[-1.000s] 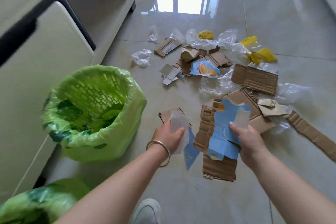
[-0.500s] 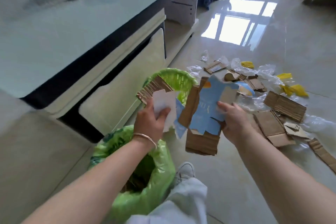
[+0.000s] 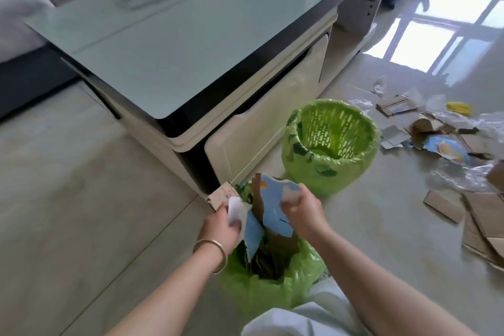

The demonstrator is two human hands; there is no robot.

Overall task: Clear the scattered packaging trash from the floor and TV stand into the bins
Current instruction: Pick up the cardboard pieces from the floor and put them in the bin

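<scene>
Cardboard scraps (image 3: 275, 215), brown with blue print, stand upright in the mouth of the near bin (image 3: 272, 289), a basket lined with a green bag beside the corner of the TV stand (image 3: 191, 57). The right hand (image 3: 302, 209) has its fingers closed on the top of the blue-faced piece; the left hand (image 3: 221, 229), with a bangle (image 3: 215, 249) at the wrist, has its fingers closed on a white scrap (image 3: 236, 211) and smaller cardboard. A second green-lined bin (image 3: 331, 144) stands further along the stand. More torn cardboard, clear plastic film and yellow bits (image 3: 459, 108) lie scattered on the tiled floor (image 3: 381, 226) to the right.
</scene>
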